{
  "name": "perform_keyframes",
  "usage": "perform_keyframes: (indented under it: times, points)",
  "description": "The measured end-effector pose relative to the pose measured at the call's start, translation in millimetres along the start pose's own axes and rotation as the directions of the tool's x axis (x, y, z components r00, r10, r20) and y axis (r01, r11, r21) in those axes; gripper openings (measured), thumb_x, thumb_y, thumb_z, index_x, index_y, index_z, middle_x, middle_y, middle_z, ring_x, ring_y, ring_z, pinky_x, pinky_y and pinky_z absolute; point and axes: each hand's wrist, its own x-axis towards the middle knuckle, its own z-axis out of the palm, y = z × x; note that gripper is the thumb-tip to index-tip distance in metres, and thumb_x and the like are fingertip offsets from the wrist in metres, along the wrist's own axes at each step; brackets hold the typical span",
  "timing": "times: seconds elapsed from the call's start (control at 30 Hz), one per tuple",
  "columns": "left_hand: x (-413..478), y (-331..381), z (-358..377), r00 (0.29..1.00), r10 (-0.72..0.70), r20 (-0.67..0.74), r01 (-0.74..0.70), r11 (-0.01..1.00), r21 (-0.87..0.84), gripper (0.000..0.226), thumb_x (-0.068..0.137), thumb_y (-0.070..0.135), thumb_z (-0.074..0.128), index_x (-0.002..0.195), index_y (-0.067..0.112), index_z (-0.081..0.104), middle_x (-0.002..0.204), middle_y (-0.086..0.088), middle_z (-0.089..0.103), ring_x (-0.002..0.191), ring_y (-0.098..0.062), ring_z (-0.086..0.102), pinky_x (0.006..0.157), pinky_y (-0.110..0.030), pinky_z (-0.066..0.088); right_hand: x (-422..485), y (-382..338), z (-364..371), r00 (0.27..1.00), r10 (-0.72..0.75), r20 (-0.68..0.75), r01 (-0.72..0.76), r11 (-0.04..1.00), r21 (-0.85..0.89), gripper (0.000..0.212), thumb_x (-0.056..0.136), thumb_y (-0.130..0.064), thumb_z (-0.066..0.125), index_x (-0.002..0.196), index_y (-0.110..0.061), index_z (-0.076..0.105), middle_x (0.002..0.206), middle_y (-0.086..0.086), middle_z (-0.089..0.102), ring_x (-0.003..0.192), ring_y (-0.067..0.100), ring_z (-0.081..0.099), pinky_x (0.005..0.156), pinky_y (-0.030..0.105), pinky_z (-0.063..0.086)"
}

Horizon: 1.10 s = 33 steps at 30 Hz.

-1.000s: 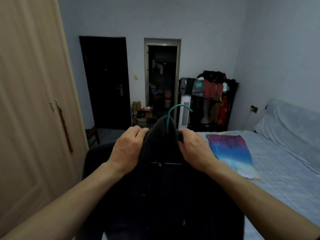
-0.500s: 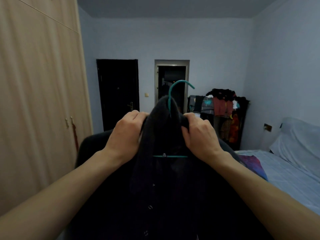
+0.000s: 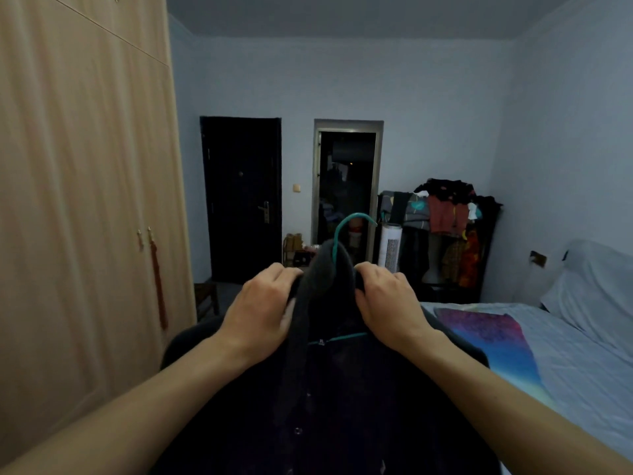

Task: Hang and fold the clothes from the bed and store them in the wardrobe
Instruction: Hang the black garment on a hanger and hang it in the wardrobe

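At collar [image 3: 325, 269]: both hands [image 3: 325, 303], curled.

A teal hanger [image 3: 343, 225] is showing above a black garment [image 3: 342, 406]; a purple-to-blue patterned cloth [image 3: 493, 334] is lying on pale blue bedding [image 3: 582, 365]; the wardrobe [image 3: 85, 200] is looking light wood-grained.

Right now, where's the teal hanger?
Centre of the head view: the teal hanger sits inside the dark shirt's collar, hook poking up between the left hand and right hand.

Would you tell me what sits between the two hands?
In the head view, the dark garment's collar on the teal hanger sits between left hand and right hand.
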Motion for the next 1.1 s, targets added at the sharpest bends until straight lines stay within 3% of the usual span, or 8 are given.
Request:
perform_keyframes:
  times: [0.17,0.37,0.47,0.6,0.7,0.77,0.93,1.1]
  points:
    - [-16.8,1.5,32.4,0.999,-0.029,0.042,0.029,1.0,0.008,0.037,0.089,0.013,0.063,0.125,0.014,0.057,0.105,-0.001,0.057,0.097,-0.022,0.059,0.084,-0.039,0.054,-17.3,4.5,10.8,0.977,0.117,0.176,-0.127,0.991,0.05,0.017,0.095,-0.016,0.05,0.112,-0.019,0.053,0.105,0.0,0.059,0.097,0.023,0.055,0.077,0.034,0.04]
    - [-32.0,3.8,56.6,0.997,-0.054,0.057,0.056,0.998,-0.02,0.031,0.087,0.012,0.064,0.117,0.014,0.059,0.1,0.001,0.058,0.093,-0.018,0.057,0.082,-0.033,0.053,-47.0,2.3,12.0,0.96,0.194,0.201,-0.239,0.943,0.232,0.027,0.094,-0.014,0.05,0.119,-0.023,0.056,0.109,-0.006,0.057,0.1,0.012,0.052,0.089,0.028,0.046]
    - [-34.0,5.2,64.2,0.994,-0.084,0.071,0.085,0.996,-0.011,0.029,0.086,0.014,0.063,0.114,0.013,0.06,0.098,-0.001,0.059,0.09,-0.021,0.059,0.081,-0.038,0.053,-60.7,-2.6,12.4,0.952,0.185,0.245,-0.254,0.923,0.289,0.033,0.093,-0.036,0.057,0.125,-0.026,0.053,0.11,-0.007,0.058,0.102,0.011,0.054,0.091,0.029,0.047]
    - [-37.6,14.4,71.5,0.989,-0.13,0.074,0.135,0.989,-0.064,0.028,0.085,0.014,0.064,0.113,0.013,0.06,0.099,-0.002,0.061,0.09,-0.022,0.06,0.079,-0.039,0.053,-69.1,-18.9,17.6,0.927,0.275,0.256,-0.362,0.839,0.406,0.077,0.078,-0.076,0.052,0.137,-0.027,0.045,0.124,-0.01,0.055,0.116,0.007,0.051,0.101,0.033,0.046]
    - [-41.8,24.9,75.8,0.981,-0.176,0.08,0.183,0.978,-0.098,0.036,0.081,0.006,0.066,0.115,0.013,0.056,0.102,-0.005,0.064,0.094,-0.023,0.063,0.079,-0.041,0.055,-72.8,-37.1,24.0,0.894,0.389,0.221,-0.445,0.825,0.348,0.104,0.064,-0.09,0.049,0.142,-0.023,0.037,0.13,-0.005,0.052,0.122,0.014,0.048,0.102,0.04,0.046]
    - [-45.2,30.9,78.2,0.977,-0.204,0.067,0.211,0.97,-0.123,0.045,0.078,0.0,0.068,0.113,0.018,0.048,0.095,-0.003,0.063,0.086,-0.022,0.064,0.073,-0.04,0.055,-74.2,-45.1,26.2,0.885,0.424,0.194,-0.464,0.84,0.283,0.104,0.068,-0.081,0.057,0.146,-0.017,0.032,0.134,-0.001,0.049,0.126,0.018,0.046,0.104,0.04,0.044]
    - [-56.7,39.9,84.5,0.962,-0.271,0.031,0.273,0.949,-0.158,0.048,0.081,0.011,0.072,0.099,0.029,0.031,0.08,0.005,0.054,0.068,-0.017,0.057,0.06,-0.036,0.049,-78.3,-42.3,32.8,0.876,0.466,0.125,-0.481,0.824,0.3,0.07,0.082,-0.038,0.07,0.14,-0.015,0.037,0.132,0.001,0.05,0.124,0.019,0.047,0.102,0.037,0.044]
    - [-68.7,43.8,89.1,0.943,-0.331,0.035,0.331,0.924,-0.191,0.047,0.079,0.013,0.072,0.099,0.029,0.033,0.078,0.006,0.055,0.068,-0.016,0.059,0.06,-0.038,0.052,-89.9,-38.7,47.1,0.879,0.471,0.07,-0.462,0.807,0.369,0.048,0.085,-0.023,0.07,0.128,-0.016,0.05,0.116,-0.002,0.054,0.111,0.017,0.052,0.097,0.037,0.046]
